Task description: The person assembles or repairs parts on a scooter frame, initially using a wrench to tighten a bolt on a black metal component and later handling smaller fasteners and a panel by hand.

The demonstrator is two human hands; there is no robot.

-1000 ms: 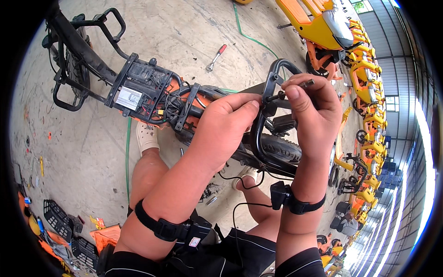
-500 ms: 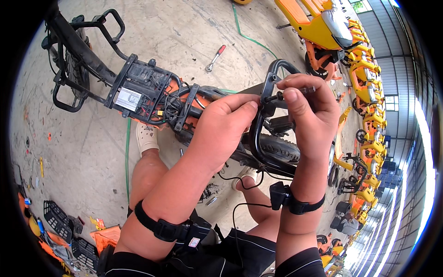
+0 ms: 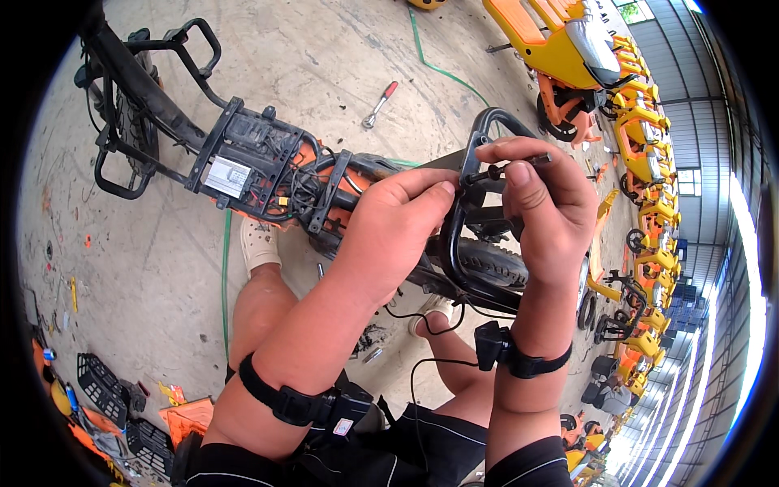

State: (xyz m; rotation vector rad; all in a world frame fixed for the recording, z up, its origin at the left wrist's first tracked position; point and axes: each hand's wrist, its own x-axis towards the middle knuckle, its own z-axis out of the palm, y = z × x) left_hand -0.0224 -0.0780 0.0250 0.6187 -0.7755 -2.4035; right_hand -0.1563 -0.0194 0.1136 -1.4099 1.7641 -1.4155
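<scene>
A stripped-down scooter frame [image 3: 243, 158] stretches in front of me, with wiring and a silver box showing. At its right end is a black tubular rack [image 3: 451, 258] above a knobby tyre [image 3: 487, 261]. My left hand [image 3: 398, 219] is closed, thumb and forefinger pinched together at the near side of the rack's upper bracket; what they hold is hidden. Across the bracket, my right hand [image 3: 550, 195] grips a slim dark screwdriver-like tool [image 3: 495, 173] between thumb and fingers. Its tip meets a bolt spot on the bracket.
A red-handled ratchet [image 3: 381, 104] lies on the concrete floor beyond the frame. A green hose [image 3: 225, 284] runs across the floor. Yellow scooters [image 3: 560, 40] line the right side. Black crates and orange panels [image 3: 188, 418] lie at lower left. A black cable [image 3: 418, 365] hangs near my legs.
My right hand's forefinger has shifted slightly left over the bracket, and the tool has turned a little. The left hand stays pinched at the bracket.
</scene>
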